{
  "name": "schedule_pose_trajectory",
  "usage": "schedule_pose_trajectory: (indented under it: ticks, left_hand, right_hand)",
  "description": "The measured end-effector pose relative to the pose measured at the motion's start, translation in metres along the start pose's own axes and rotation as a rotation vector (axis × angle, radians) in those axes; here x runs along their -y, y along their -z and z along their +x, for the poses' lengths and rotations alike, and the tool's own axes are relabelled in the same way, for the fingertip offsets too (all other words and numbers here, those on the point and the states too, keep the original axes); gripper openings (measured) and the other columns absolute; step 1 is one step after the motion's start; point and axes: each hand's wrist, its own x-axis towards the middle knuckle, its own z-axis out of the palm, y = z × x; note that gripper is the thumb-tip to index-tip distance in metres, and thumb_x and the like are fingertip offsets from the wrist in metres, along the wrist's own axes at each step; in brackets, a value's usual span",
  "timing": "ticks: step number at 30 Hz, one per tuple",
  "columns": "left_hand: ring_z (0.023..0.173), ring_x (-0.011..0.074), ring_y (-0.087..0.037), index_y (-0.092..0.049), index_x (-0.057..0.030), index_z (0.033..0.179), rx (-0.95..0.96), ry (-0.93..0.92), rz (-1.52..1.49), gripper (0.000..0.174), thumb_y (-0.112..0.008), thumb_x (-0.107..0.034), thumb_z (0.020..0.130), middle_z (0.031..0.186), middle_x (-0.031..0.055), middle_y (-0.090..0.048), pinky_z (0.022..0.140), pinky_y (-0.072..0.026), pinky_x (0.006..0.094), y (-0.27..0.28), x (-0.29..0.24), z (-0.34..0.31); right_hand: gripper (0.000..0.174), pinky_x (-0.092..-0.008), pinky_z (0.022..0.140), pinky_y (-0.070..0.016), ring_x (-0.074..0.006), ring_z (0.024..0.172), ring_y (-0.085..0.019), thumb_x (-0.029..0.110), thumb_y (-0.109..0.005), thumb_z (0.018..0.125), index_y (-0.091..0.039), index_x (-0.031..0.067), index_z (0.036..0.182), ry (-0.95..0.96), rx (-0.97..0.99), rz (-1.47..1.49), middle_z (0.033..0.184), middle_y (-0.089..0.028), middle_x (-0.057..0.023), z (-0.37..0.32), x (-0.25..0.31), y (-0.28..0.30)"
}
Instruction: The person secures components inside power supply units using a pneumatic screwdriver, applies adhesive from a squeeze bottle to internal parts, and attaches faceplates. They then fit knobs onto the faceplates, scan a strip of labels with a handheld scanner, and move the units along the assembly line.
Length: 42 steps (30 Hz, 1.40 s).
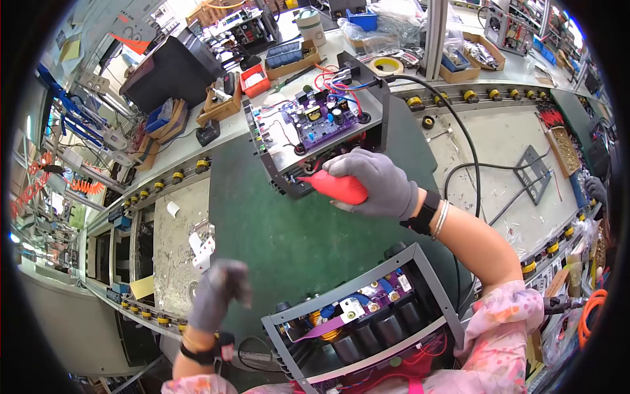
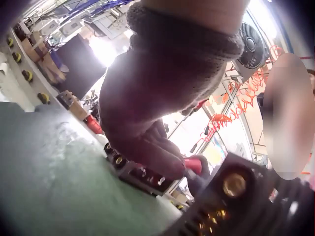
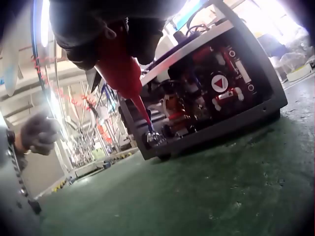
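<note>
My gloved right hand [image 1: 377, 184] grips a red squeeze bottle [image 1: 341, 189] with a long tapered nozzle. In the right wrist view, the tip of the bottle [image 3: 123, 73] points down at a small metal fitting [image 3: 153, 137] in the lower corner of an open grey chassis [image 3: 206, 135]. A purple circuit board [image 1: 325, 121] with wires sits on top of that chassis. My gloved left hand [image 1: 220, 289] hovers at the lower left, fingers loosely curled and holding nothing. Close to my body stands a second open chassis [image 1: 453, 322] with a purple board and black cylinders inside.
The green work surface [image 1: 295, 243] lies between two roller tracks [image 1: 469, 96]. A thick black cable [image 1: 474, 157] loops down on the right. Behind are a red bin [image 1: 252, 80], a tape roll [image 1: 386, 65] and parts boxes. A grey metal plate [image 1: 530, 176] lies at right.
</note>
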Motion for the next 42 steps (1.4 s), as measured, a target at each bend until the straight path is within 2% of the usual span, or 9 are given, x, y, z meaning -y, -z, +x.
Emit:
schedule_pose_trajectory:
  ticks: [5,11,19,25,26,28,30,35,42]
  left_hand:
    - [0.067,0.0128,-0.058,-0.059,0.0003,0.105,-0.247,0.125,0.153,0.048,-0.050,-0.046,0.094,0.079,0.0055,-0.061,0.061,-0.0481,0.0254,-0.031,0.063,-0.079]
    - [0.068,0.0063,-0.052,-0.059,0.0006,0.100,-0.470,-0.073,0.142,0.042,-0.053,-0.040,0.095,0.076,0.0020,-0.059,0.060,-0.0425,0.0234,-0.055,0.152,-0.090]
    - [0.069,0.0143,-0.056,-0.061,0.0016,0.096,-0.488,-0.358,0.421,0.033,-0.052,-0.030,0.095,0.074,0.0090,-0.061,0.065,-0.0467,0.0297,-0.072,0.131,-0.086]
    - [0.071,0.0177,-0.059,-0.062,0.0019,0.097,-0.409,-0.322,0.276,0.031,-0.051,-0.027,0.095,0.079,0.0108,-0.062,0.068,-0.0474,0.0299,-0.067,0.137,-0.092]
    - [0.071,0.0177,-0.059,-0.062,0.0017,0.098,-0.386,-0.328,0.258,0.031,-0.050,-0.027,0.096,0.079,0.0101,-0.062,0.068,-0.0474,0.0294,-0.067,0.137,-0.094]
    - [0.071,0.0172,-0.060,-0.062,0.0017,0.098,-0.307,-0.394,0.263,0.034,-0.050,-0.030,0.096,0.079,0.0093,-0.062,0.067,-0.0473,0.0286,-0.065,0.138,-0.102]
    - [0.069,0.0173,-0.061,-0.060,0.0028,0.098,-0.158,-0.371,0.227,0.043,-0.052,-0.040,0.093,0.078,0.0097,-0.062,0.064,-0.0477,0.0291,-0.065,0.136,-0.116]
    - [0.067,0.0269,-0.062,-0.057,0.0005,0.098,-0.033,-0.650,0.354,0.058,-0.057,-0.056,0.085,0.079,0.0133,-0.062,0.062,-0.0498,0.0338,-0.086,0.141,-0.132]
    - [0.083,0.0347,-0.064,-0.056,-0.0009,0.106,0.088,-0.784,0.549,0.071,-0.059,-0.066,0.077,0.099,0.0185,-0.063,0.068,-0.0516,0.0397,-0.090,0.135,-0.133]
  right_hand:
    - [0.046,-0.0367,0.075,-0.0527,-0.0286,0.089,-0.063,0.013,-0.079,0.065,-0.052,0.0084,0.102,0.057,0.030,-0.044,0.101,-0.063,-0.0089,-0.004,-0.006,-0.022]
    - [0.046,-0.0374,0.075,-0.0529,-0.0291,0.088,-0.063,0.011,-0.079,0.064,-0.054,0.0080,0.102,0.037,0.056,-0.040,0.101,-0.064,-0.0096,0.001,-0.001,-0.024]
    - [0.047,-0.0335,0.080,-0.0515,-0.0224,0.091,-0.064,0.010,-0.079,0.062,-0.059,0.0054,0.104,-0.203,-0.048,-0.010,0.097,-0.065,-0.0089,0.024,0.080,0.076]
    - [0.047,-0.0341,0.080,-0.0497,-0.0230,0.086,-0.062,0.011,-0.079,0.064,-0.054,0.0022,0.102,-0.226,-0.328,-0.185,0.097,-0.062,-0.0136,0.003,0.236,0.117]
    - [0.049,-0.0352,0.077,-0.0513,-0.0242,0.084,-0.062,0.013,-0.081,0.062,-0.053,0.0029,0.101,-0.307,-0.118,-0.516,0.096,-0.062,-0.0140,-0.013,0.271,0.118]
    - [0.052,-0.0362,0.070,-0.0536,-0.0257,0.080,-0.064,0.017,-0.086,0.060,-0.052,0.0050,0.097,-0.290,-0.036,-0.389,0.095,-0.063,-0.0147,-0.047,0.300,0.104]
    - [0.054,-0.0360,0.065,-0.0541,-0.0266,0.077,-0.065,0.020,-0.088,0.059,-0.052,0.0070,0.096,-0.187,-0.189,-0.058,0.099,-0.064,-0.0153,-0.078,0.304,0.066]
    - [0.061,-0.0344,0.062,-0.0485,-0.0267,0.071,-0.063,0.014,-0.086,0.062,-0.046,0.0099,0.107,-0.235,-0.138,-0.159,0.108,-0.063,-0.0165,-0.085,0.308,0.005]
    - [0.052,-0.0369,0.063,-0.0535,-0.0316,0.077,-0.066,0.015,-0.082,0.068,-0.049,0.0051,0.106,-0.125,-0.179,-0.100,0.101,-0.065,-0.0199,-0.074,0.289,-0.021]
